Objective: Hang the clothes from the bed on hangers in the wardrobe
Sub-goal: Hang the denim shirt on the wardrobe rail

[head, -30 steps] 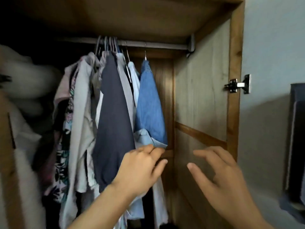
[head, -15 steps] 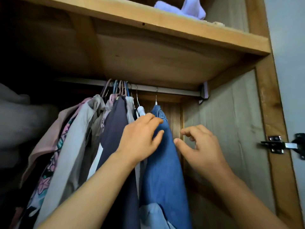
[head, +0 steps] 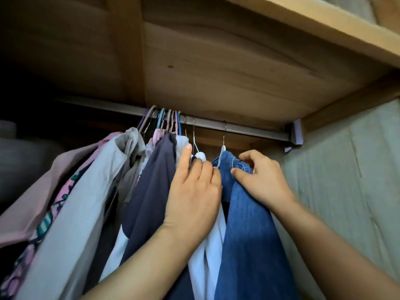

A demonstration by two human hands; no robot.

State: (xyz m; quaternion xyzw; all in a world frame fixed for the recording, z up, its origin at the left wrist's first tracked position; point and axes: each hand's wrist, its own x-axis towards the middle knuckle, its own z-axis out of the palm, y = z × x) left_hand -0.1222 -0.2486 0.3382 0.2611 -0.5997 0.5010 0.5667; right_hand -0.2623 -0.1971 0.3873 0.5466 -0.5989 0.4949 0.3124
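Under the shelf [head: 281,68], at centre frame, both hands were among clothes on the rail [head: 249,129]. Left hand [head: 192,191] lay flat, fingers [head: 186,156] straight and together, pressing the navy garment [head: 149,191] and white garment [head: 211,245] leftward, apparently to open a gap. Right hand [head: 262,180] had fingers curled, pinching the denim [head: 249,234] at its top, likely to seat it on its hanger [head: 223,146]. Denim hung rightmost, near the side panel [head: 346,180]. Other garments crowded at left.
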